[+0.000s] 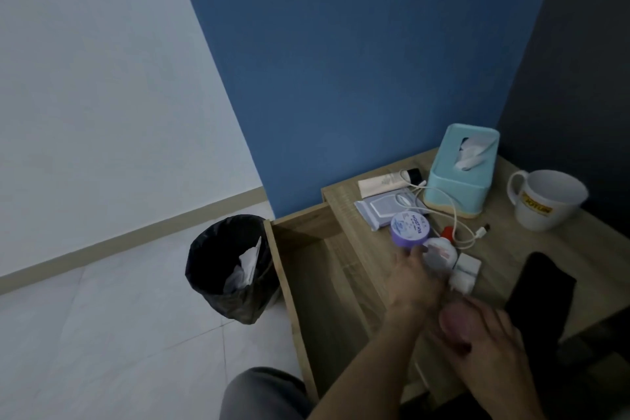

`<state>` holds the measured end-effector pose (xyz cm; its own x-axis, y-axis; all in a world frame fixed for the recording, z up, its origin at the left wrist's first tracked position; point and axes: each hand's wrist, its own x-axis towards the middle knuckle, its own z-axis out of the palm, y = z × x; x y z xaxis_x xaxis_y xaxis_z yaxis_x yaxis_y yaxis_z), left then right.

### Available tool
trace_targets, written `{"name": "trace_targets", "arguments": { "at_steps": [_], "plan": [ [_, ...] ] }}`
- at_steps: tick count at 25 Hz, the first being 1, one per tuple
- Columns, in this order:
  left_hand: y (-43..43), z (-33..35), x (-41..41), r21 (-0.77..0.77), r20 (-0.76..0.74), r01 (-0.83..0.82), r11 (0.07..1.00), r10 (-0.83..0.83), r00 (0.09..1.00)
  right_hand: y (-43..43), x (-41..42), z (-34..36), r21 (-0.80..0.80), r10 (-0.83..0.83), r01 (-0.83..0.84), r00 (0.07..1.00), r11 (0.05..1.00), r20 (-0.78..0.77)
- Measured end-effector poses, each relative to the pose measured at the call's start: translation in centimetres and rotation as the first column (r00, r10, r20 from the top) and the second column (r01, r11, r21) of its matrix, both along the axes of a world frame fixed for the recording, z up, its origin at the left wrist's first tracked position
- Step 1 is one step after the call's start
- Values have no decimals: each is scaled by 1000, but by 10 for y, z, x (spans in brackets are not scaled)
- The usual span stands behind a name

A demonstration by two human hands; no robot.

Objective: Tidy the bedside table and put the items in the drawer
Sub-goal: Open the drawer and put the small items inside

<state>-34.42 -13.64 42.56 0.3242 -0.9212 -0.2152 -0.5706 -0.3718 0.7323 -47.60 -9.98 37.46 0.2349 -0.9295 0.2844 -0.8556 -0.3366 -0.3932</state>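
The wooden bedside table has its drawer pulled open to the left, and the visible part looks bare. My left hand reaches over the drawer and closes around the near end of a small white bottle with a red cap. The bottle lies beside a purple jar. My right hand hovers at the table's front edge, gripping a blurred pink rounded object. Behind lie a wipes packet, a cream tube, a white cable and a small white box.
A teal tissue box stands at the back of the table and a white mug at the right. A flat black object lies at the front right. A black-lined bin with paper stands on the floor left of the drawer.
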Motion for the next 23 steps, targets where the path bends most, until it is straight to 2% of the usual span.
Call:
{"name": "trace_targets", "arguments": {
  "at_steps": [2, 4, 6, 9, 13, 15, 18, 20, 23],
  "plan": [
    [-9, -5, -9, 88, 64, 19, 996, -25, 998, -4, 0, -5, 47, -23, 25, 998, 999, -50],
    [-16, -9, -13, 103, 141, 31, 994, -45, 989, -10, 2, -3, 46, -17, 22, 993, 999, -116],
    [-21, -9, -11, 87, 151, 37, 995, -50, 987, -15, 3, 1, 82, 17, -3, 985, 997, -170],
    [-18, -7, -2, 54, 21, 33, 998, -34, 999, -17, 2, -1, 137, 61, -36, 981, 990, -184],
    [16, -17, 27, 60, -199, -61, 996, 72, 977, -11, 12, -3, 161, 85, -61, 986, 985, -145],
    [33, -25, 43, 57, -392, -132, 990, 143, 909, -9, 17, 0, 165, 102, -83, 989, 983, -106],
    [58, -25, 64, 77, -654, -212, 974, 210, 726, -3, 30, 3, 129, 123, -112, 989, 985, -79],
    [75, -25, 75, 69, -704, -230, 971, 211, 678, 4, 39, 2, 123, 159, -150, 985, 981, -73],
    [97, -28, 76, 36, -634, -242, 970, 210, 745, 12, 45, 0, 183, 219, -199, 971, 963, -95]
  ]
}}
